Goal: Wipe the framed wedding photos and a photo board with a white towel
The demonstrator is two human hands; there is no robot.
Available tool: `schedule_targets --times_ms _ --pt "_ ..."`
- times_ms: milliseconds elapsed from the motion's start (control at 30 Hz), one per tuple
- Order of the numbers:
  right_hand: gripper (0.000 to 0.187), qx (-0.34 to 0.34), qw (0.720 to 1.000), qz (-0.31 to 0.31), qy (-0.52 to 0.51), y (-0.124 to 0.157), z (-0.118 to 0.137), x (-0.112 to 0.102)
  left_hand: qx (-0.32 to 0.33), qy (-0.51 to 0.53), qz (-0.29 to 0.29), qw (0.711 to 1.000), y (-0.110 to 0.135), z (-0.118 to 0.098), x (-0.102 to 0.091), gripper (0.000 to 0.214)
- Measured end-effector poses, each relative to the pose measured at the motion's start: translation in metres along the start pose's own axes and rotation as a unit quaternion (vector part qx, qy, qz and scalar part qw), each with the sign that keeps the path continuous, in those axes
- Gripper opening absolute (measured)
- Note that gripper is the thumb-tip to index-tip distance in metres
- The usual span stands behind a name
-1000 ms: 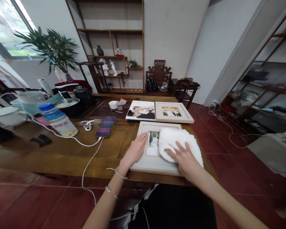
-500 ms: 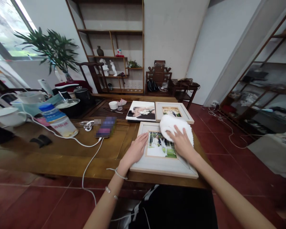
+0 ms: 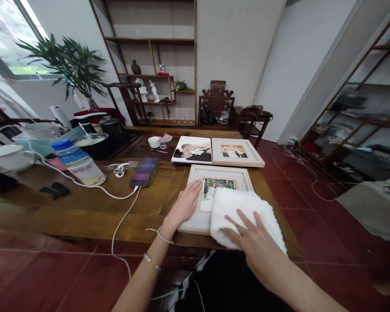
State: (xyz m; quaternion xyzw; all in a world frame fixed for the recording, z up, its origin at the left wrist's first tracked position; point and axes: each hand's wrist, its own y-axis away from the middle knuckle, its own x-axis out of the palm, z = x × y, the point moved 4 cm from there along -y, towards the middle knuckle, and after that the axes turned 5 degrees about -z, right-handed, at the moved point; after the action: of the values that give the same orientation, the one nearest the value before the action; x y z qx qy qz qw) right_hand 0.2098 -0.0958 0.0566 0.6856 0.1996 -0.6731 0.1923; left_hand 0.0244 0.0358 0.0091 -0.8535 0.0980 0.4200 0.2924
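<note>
White cloth now at the near right corner of the frame

Your white cloth (image 3: 235, 200) lies over the lower right of the near picture frame (image 3: 201, 220), spilling past its near edge. Half a second ago it was bunched at the far right corner, against the framed picture (image 3: 218, 159) behind; now it has come back toward you and spread out. It hides the lower right of the photograph (image 3: 207, 195), which was almost fully in view then, and leaves the upper left showing.

Your right hand (image 3: 251, 240) has travelled back with the cloth. Its fingers are spread wide on top of it; you can't be seen closing them around it. Your left hand (image 3: 186, 203) has kept its place on the frame's left border, fingers flat and close together.

Beyond the near frame, that second framed picture is uncovered again, beside a white-edged picture (image 3: 191, 151). Both lie where they did. Farther left on the wooden table (image 3: 84, 214), the phone (image 3: 144, 172) with its white cable (image 3: 117, 232) and the blue-capped bottle (image 3: 83, 169) sit as they were.
</note>
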Motion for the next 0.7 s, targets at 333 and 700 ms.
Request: schedule_targets --times_ms 333,700 --pt "0.081 0.072 0.987 -0.13 0.063 -0.081 -0.072 0.006 0.002 0.003 0.006 1.0 0.001 0.0 -0.001 0.045" --pt "0.083 0.026 0.999 -0.027 0.031 -0.05 -0.03 0.004 0.003 0.006 -0.013 1.0 0.0 0.004 0.003 0.045"
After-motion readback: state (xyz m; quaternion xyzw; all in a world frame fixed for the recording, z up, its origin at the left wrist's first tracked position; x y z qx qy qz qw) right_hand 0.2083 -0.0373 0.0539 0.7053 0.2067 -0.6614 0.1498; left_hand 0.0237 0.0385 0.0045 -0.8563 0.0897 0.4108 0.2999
